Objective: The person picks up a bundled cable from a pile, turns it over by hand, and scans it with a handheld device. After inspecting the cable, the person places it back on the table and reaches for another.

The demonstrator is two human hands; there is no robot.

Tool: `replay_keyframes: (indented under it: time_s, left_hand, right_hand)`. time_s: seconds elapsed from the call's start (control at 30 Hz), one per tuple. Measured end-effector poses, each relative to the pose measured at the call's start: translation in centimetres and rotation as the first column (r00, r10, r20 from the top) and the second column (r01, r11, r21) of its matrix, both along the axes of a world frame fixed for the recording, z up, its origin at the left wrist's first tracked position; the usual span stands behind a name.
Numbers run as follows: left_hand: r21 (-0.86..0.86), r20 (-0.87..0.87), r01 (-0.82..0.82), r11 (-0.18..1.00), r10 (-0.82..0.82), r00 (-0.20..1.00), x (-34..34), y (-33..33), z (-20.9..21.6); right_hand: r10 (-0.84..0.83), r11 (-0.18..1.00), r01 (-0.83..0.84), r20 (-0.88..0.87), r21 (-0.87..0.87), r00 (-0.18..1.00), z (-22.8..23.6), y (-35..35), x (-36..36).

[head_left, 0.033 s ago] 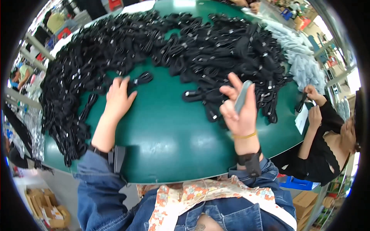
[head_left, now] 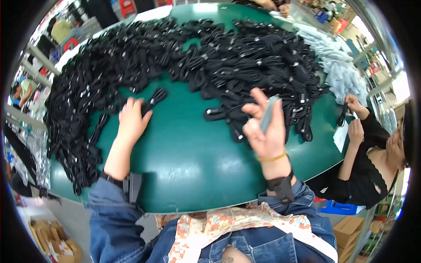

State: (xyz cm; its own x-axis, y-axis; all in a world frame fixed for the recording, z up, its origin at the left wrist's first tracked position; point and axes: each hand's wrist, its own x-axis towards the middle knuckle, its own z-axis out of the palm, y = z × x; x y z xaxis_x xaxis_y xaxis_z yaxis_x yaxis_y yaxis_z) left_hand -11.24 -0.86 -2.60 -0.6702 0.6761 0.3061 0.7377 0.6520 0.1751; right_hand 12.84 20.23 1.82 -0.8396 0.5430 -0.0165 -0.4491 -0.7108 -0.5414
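Note:
My left hand (head_left: 133,117) is over the table on the left, fingers bent and thumb to the side, closed on the near end of a coiled black cable (head_left: 158,96). The loop of that cable points away to the right. In my right hand (head_left: 267,133) a slim, flat grey-green piece (head_left: 269,114) sits upright between thumb and palm; its kind does not show. Two fingers of that hand stick out above the table. Behind it lies a heap of coiled black cables (head_left: 245,65) with pale plugs, curving round to the left side.
The green table (head_left: 188,162) has a curved near edge. Pale grey bundles (head_left: 346,79) lie at the far right. On the right a co-worker (head_left: 364,171) handles a black cable (head_left: 343,115) by a white sheet (head_left: 340,136). Cardboard boxes (head_left: 52,241) stand on the floor at left.
The held cable has swung so its loop points farther away from me, its near end staying with my left hand. My right hand has shifted slightly left. The whole view has also shifted a little.

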Motion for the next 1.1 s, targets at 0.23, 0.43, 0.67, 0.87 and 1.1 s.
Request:
replay_keyframes:
  time_s: [0.23, 0.43, 0.67, 0.87, 1.1]
  left_hand:
    - [0.330, 0.276, 0.180, 0.927, -0.277, 0.920, 5.7, 0.5, 2.8]
    - [0.411, 0.637, 0.274, 0.869, -0.489, 0.596, 10.6, 1.4, 4.3]
    - [0.613, 0.780, -0.208, 0.762, -0.543, 0.311, 11.4, 1.4, 2.8]
    - [0.626, 0.774, -0.319, 0.712, -0.618, 0.139, 11.9, 1.0, 3.5]
    - [0.657, 0.745, -0.138, 0.741, -0.611, 0.268, 10.9, -0.3, 2.8]
  right_hand:
    - [0.007, 0.848, -0.180, 0.330, 0.499, 0.944, -2.4, -2.2, -0.8]
    - [0.074, 0.719, -0.198, 0.209, 0.667, 0.975, -2.3, -2.7, -0.7]
    - [-0.012, 0.377, -0.068, 0.078, 0.924, 0.997, -2.7, -2.4, -0.6]
    - [0.159, 0.654, -0.350, 0.331, 0.670, 0.930, -2.3, -2.9, -0.8]
    - [0.188, 0.764, -0.332, 0.301, 0.553, 0.935, -3.2, -3.9, -1.5]
